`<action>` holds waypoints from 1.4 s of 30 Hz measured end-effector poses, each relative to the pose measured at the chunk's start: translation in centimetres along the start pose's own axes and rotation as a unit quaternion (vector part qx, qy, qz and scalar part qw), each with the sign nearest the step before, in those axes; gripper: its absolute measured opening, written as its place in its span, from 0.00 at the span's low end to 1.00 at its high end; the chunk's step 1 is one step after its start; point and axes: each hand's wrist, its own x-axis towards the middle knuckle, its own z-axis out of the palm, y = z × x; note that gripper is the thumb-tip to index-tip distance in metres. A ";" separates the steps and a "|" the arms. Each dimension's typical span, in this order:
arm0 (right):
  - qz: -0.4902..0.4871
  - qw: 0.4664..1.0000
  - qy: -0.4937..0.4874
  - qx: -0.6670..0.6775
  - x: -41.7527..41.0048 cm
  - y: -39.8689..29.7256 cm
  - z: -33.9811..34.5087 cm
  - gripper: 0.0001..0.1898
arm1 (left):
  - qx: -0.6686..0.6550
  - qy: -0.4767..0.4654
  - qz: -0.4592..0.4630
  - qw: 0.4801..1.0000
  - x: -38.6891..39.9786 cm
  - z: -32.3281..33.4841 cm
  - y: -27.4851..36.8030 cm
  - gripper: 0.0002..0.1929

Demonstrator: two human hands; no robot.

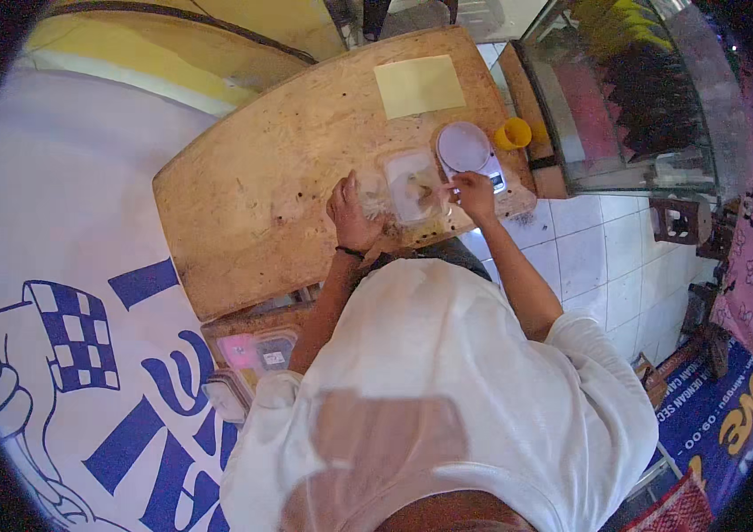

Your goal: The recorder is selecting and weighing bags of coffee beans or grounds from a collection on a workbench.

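On the wooden table (243,186) in front of me lies a clear plastic container (411,186) with something small and brownish inside. My left hand (355,216) is at its left side, fingers spread, near a faint clear plastic piece; whether it grips that piece is unclear. To the container's right is my right hand (473,193), fingers bent together over the front of a digital kitchen scale (489,166); whatever is between the fingertips is too small to tell. A round pale bowl (464,147) rests on the scale. An orange-yellow cup (513,133) stands just right of it.
A pale yellow sheet (420,86) lies farther back on the table. Dark specks dot the wood near the front edge. A glass case (635,106) borders the right side. Below left, plastic containers (260,352) sit on a lower surface beside a printed banner (84,332).
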 end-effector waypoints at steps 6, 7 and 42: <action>0.017 0.999 0.016 0.043 -1.3 -8.0 -2.8 0.08 | 0.000 -0.007 -0.012 1.000 -0.7 -0.2 0.0 0.53; 0.017 0.999 0.018 0.043 -1.5 -8.7 -3.2 0.08 | -0.001 -0.003 -0.011 1.000 -0.7 -0.2 0.2 0.53; -0.042 0.997 -0.023 -0.055 0.0 -7.5 -1.2 0.08 | 0.011 0.003 -0.007 1.000 -1.1 0.0 -0.2 0.51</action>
